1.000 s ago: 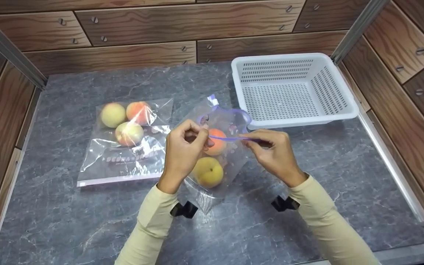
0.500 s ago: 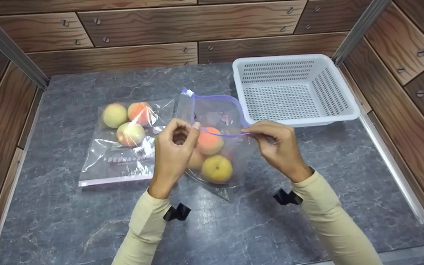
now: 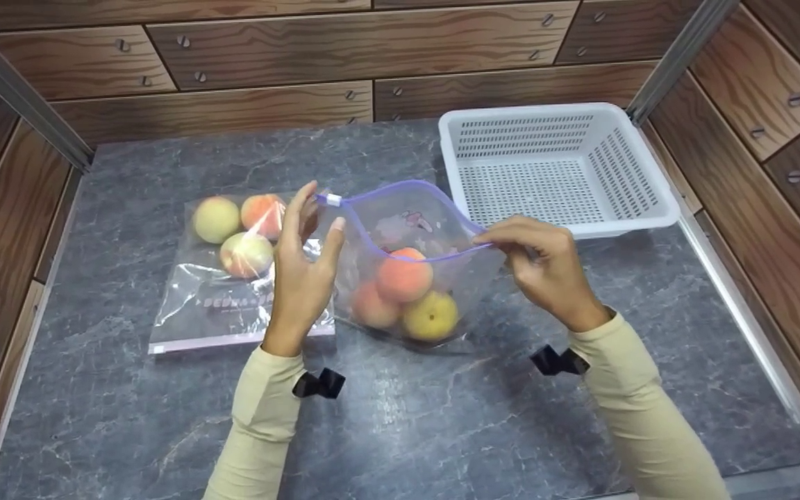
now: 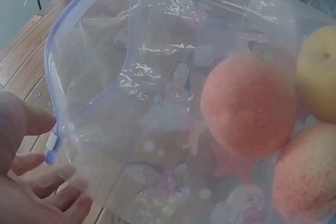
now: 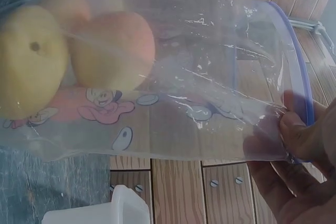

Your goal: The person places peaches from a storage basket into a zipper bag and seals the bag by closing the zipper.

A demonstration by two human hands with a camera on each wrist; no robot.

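Note:
A clear zip bag [image 3: 466,288] with a purple zip edge stands with its mouth spread wide. Inside sit two reddish peaches [image 3: 405,276] and a yellow peach [image 3: 431,316]. My right hand [image 3: 542,267] pinches the right end of the zip edge, thumb against fingers in the right wrist view. At the left end, my left hand [image 3: 303,271] has thumb and forefinger spread apart. The white slider [image 4: 51,141] lies near its fingertips, and the other fingers reach behind the bag's side. Pink cartoon prints [image 5: 107,111] show on the plastic.
Left of the hands, a second clear zip bag [image 3: 219,326] lies flat with a pale zip edge and three peaches [image 3: 245,253] in it. A white perforated basket [image 3: 532,229] stands at the back right. Wood-patterned walls [image 3: 268,42] enclose the grey marbled table [image 3: 386,430].
My left hand has let go of the zip edge, moved left and spread its fingers. My right hand has shifted slightly right, still pinching. The bag's mouth has widened and the peaches have settled together.

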